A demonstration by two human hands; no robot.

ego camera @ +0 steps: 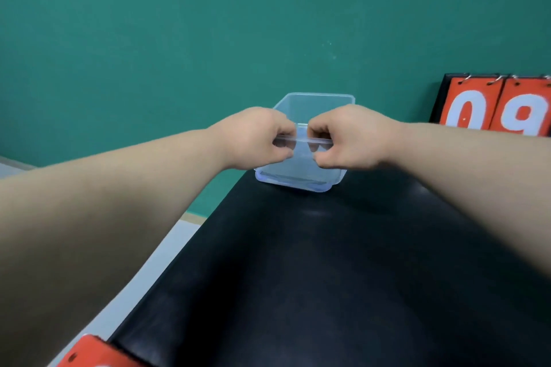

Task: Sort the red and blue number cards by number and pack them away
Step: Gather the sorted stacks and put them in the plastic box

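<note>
We pinch the clear rectangular plastic tub (316, 107) at its near rim, left hand (256, 140) & right hand (351, 137) (both tight); a jerk cd tip it.

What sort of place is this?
Probably a sports hall or games room: a flip scoreboard with red number cards, a plain green surface behind, and a black table where the left hand and right hand grip a clear plastic box.

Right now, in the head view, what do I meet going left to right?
Red card at the lower-left edge → left hand → right hand → red flip scoreboard showing 0 and 9. Both hands pinch the near edge of the clear box. It spans both hands, so I leave it unordered.
</note>
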